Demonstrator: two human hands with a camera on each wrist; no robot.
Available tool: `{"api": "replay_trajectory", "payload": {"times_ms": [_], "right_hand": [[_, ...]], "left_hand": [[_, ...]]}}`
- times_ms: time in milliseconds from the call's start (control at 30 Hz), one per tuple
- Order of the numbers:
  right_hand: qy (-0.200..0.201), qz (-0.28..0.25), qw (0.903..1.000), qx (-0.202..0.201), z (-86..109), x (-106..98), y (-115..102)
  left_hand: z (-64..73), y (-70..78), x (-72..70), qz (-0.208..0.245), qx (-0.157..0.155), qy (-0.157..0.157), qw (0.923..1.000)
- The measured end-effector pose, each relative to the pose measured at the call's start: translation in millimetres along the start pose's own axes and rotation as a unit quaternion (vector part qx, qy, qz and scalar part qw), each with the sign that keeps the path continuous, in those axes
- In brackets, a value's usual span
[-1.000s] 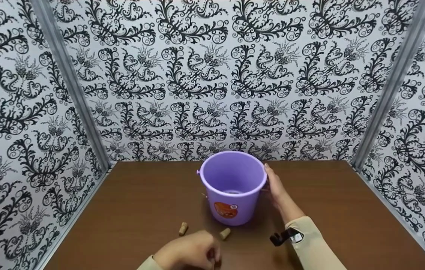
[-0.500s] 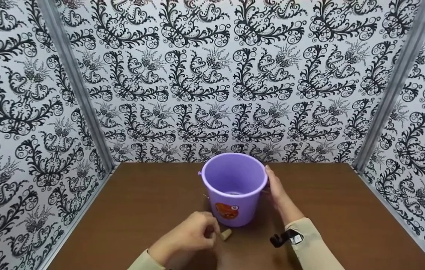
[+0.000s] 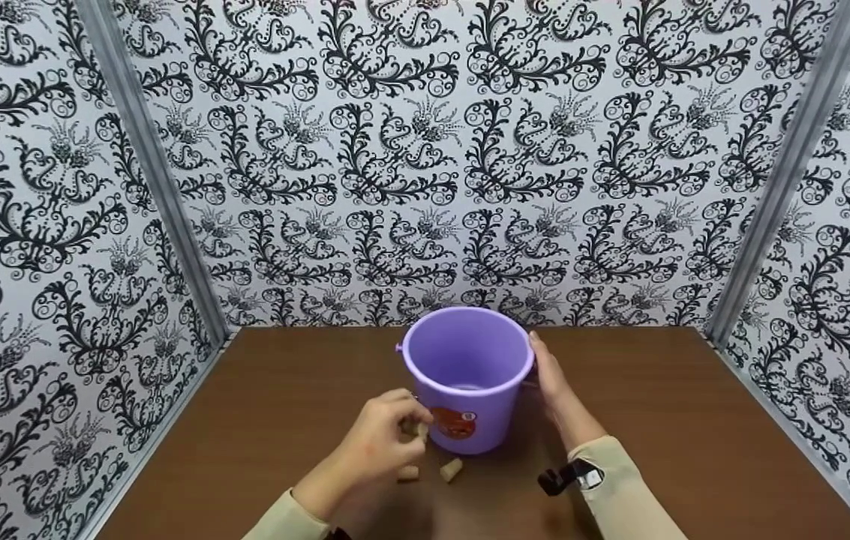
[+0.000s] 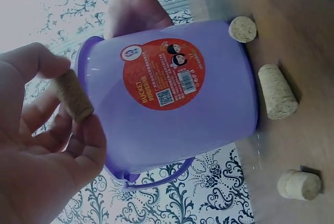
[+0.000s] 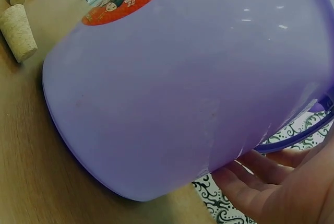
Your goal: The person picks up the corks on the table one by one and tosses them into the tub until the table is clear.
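Pinching a cork (image 4: 74, 94), left hand (image 3: 383, 435) grip is at the purple bucket (image 3: 481, 416)'s 8 o'clock, cork lifted but outside it; three loose corks (image 3: 451, 470) on worktop (image 3: 304, 390) around its 7 o'clock look like what's left, can't tell if any are inside. Bucket upright mid-worktop, right hand (image 3: 556, 382) grip laid along its 3 o'clock side, fingers touching. Worktop brown, wood-look; black-and-white scroll-pattern walls (image 3: 425, 150) at 9, 12, 3 o'clock.

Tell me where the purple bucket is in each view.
Head: the purple bucket is just right of centre, below the middle.
Left wrist: centre, turned sideways, base toward the right.
Right wrist: fills most of the picture, cut off at top and right.
Shared landmark: the red label on its side.
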State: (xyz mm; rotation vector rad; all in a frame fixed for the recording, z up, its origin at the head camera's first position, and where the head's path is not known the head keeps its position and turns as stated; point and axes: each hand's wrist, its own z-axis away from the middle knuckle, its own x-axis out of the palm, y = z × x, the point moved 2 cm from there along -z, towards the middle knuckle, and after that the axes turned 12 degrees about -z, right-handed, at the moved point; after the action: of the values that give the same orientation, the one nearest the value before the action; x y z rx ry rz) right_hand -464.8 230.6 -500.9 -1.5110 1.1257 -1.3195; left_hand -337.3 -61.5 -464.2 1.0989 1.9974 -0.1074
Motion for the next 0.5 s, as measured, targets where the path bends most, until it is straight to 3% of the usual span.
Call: {"api": "replay_trajectory", "payload": {"times_ms": [133, 300, 500], "right_hand": [[-0.013, 0.005, 0.9998, -0.015, 0.4, -0.6, 0.2], [0.012, -0.002, 0.9999, -0.011, 1.4, 0.0, 0.5], [0.011, -0.015, 0.9998, -0.004, -0.9, 1.7, 1.2]], "left_hand": [[-8.5, 2.3, -4.1, -0.027, 0.018, 0.042, 0.9986], [-20.8, 4.7, -9.5, -0.039, 0.038, 0.072, 0.9959], [-31.3, 5.1, -11.3, -0.046, 0.036, 0.101, 0.9932]]}}
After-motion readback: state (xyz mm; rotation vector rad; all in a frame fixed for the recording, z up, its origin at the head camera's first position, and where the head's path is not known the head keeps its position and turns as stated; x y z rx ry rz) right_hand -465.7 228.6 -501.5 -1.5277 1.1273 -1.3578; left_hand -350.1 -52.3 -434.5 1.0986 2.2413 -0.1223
